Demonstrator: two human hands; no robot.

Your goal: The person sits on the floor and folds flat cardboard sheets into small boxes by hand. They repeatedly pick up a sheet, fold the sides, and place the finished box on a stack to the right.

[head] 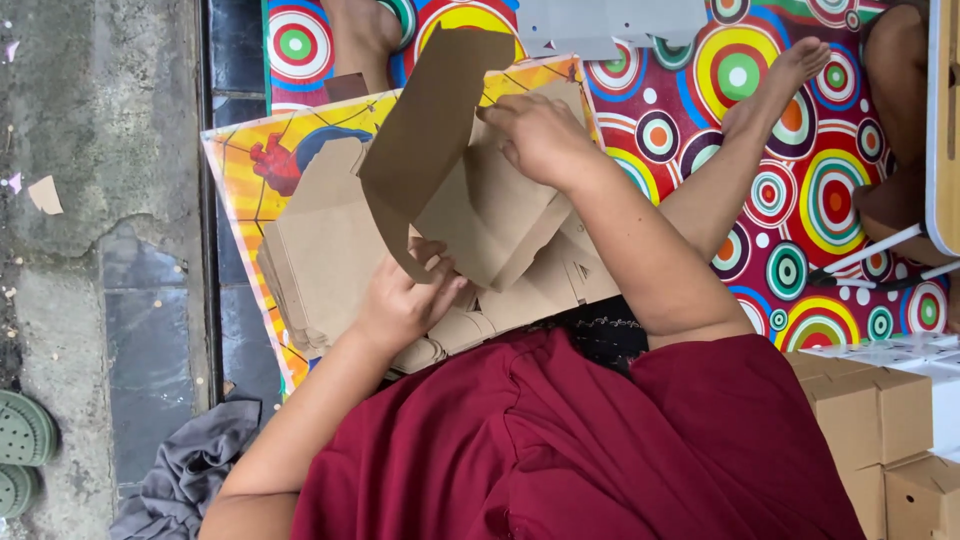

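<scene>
1. Matt brown cardboard, smooth and creased: box blank (470, 190).
2. Same dull cardboard: flat stack (320, 270) and folded boxes (880, 410).
3. Glossy printed plastic: mat with rings (790, 130).
4. Soft maroon cloth: dress (570, 450).
5. Rough, cracked concrete: floor (100, 120).

Your hands (405, 300) (540, 135) hold a box blank (470, 190) over a stack (320, 260) on the board (240, 160); folded boxes (870, 410) sit by your right side.

We see a brown cardboard box blank (470, 190), half folded, one flap raised and tilted, lying atop a stack of flat cardboard blanks (320, 270) on our lap.
</scene>
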